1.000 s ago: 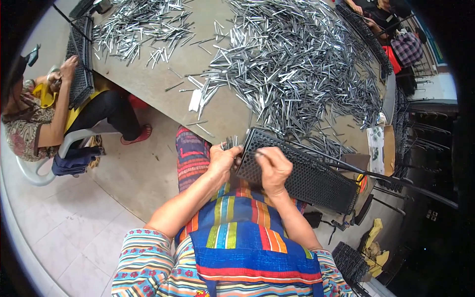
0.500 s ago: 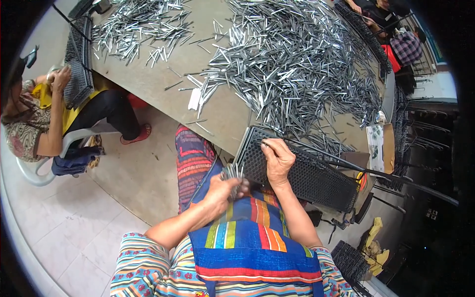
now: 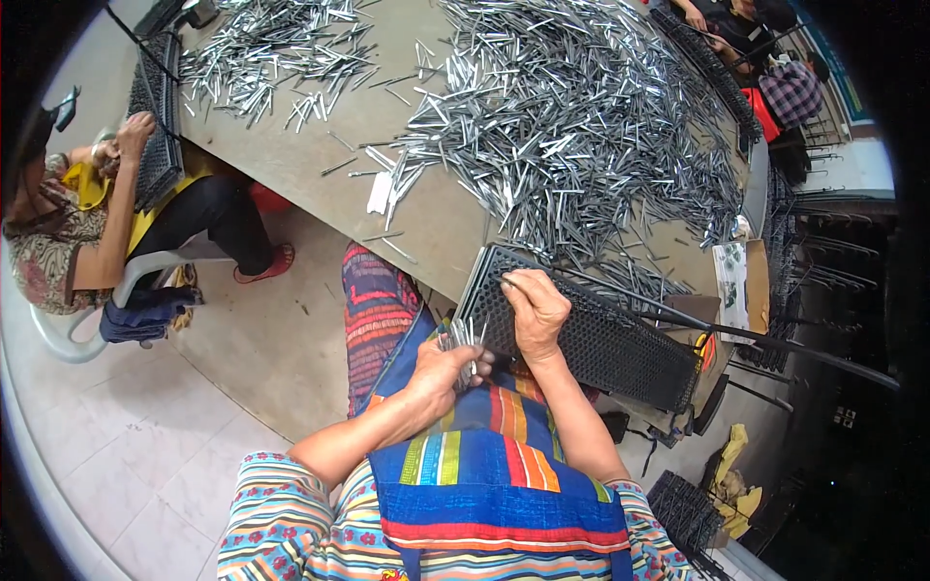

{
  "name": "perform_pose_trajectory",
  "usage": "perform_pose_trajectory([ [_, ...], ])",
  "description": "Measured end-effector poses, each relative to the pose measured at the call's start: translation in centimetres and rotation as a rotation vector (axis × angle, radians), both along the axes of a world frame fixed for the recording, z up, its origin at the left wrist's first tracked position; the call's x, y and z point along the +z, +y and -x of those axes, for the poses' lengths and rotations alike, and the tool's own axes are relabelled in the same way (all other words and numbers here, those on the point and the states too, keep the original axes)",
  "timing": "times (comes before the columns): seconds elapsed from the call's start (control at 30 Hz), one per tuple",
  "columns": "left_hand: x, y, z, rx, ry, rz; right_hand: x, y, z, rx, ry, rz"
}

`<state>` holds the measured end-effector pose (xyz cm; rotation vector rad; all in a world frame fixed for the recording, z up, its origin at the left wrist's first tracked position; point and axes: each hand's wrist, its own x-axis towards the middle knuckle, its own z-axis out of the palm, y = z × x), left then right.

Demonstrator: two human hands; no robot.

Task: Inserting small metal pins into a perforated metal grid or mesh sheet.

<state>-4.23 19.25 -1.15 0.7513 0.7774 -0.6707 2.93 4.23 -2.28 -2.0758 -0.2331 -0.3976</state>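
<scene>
My left hand [image 3: 436, 376] is closed around a bundle of thin grey metal strips [image 3: 463, 339], their ends sticking up above the fingers. Beside it, a long black tray full of small holes [image 3: 630, 360] slants from the table edge over my lap. Above the tray's left end is my right hand [image 3: 536, 315], thumb and fingertips pinched together close to the holes. Whatever the pinch holds, if anything, is too small to make out. Just beyond the tray, a large pile of similar loose metal strips [image 3: 572, 136] covers the table.
A smaller heap of strips [image 3: 271, 58] lies at the table's far left. A co-worker [image 3: 73, 228] sits at left, hands on another black tray [image 3: 155, 126]. An opened cardboard box [image 3: 756, 290] is at the right. A thin black rod [image 3: 765, 344] crosses above my tray.
My right hand has shifted slightly left over the tray, still pinched. My left hand keeps the bundle and has barely moved. The co-worker's hand has moved up along the other tray.
</scene>
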Motion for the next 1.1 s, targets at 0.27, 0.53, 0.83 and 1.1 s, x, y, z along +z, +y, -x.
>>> perform_pose_trajectory([
  [0.27,-0.4,-0.4,-0.6,0.027,0.008,-0.001,0.2,-0.1,-0.4,0.023,-0.025,0.031],
  [0.53,-0.4,-0.6,-0.7,0.039,0.007,-0.018,0.1,0.1,-0.6,0.008,0.002,0.135],
  [0.83,0.1,-0.7,-1.8,0.054,0.003,-0.022,0.2,0.0,-1.1,0.008,0.036,0.199],
  [1.1,-0.1,-0.5,-2.1,0.107,0.006,-0.006,0.6,0.1,-1.7,-0.021,0.086,0.243],
])
